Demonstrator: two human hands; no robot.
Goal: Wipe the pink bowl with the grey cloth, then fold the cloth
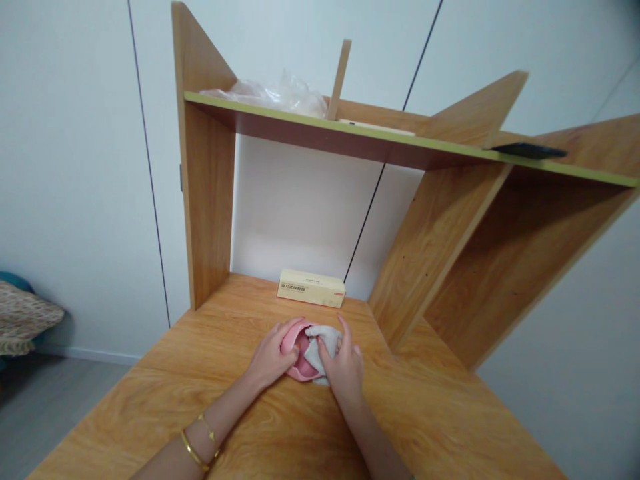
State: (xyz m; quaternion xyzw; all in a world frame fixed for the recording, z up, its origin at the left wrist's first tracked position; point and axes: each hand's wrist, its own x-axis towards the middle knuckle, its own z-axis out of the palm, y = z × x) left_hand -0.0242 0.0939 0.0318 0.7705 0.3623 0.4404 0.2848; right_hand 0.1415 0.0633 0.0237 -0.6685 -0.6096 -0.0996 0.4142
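Note:
A pink bowl-like container (303, 371) is tilted over the desk, its hollow side facing me. My left hand (274, 352) grips its left rim, the thumb inside and the fingers around the outside. In my right hand (346, 367) is a light grey cloth (324, 339), pinched by the thumb and fingers at the container's right side. Part of the cloth lies over the rim and into the opening, and a bit of it shows below on the right. My right index finger sticks up. The container's underside is hidden.
On the wooden desk (215, 387), a long cream box (311, 289) stands at the back. A shelf (310, 130) above carries a clear plastic bag (285, 95) and a dark flat object (530, 151). Upright wooden panels (440, 240) rise on the right. Patterned fabric (27, 317) shows far left.

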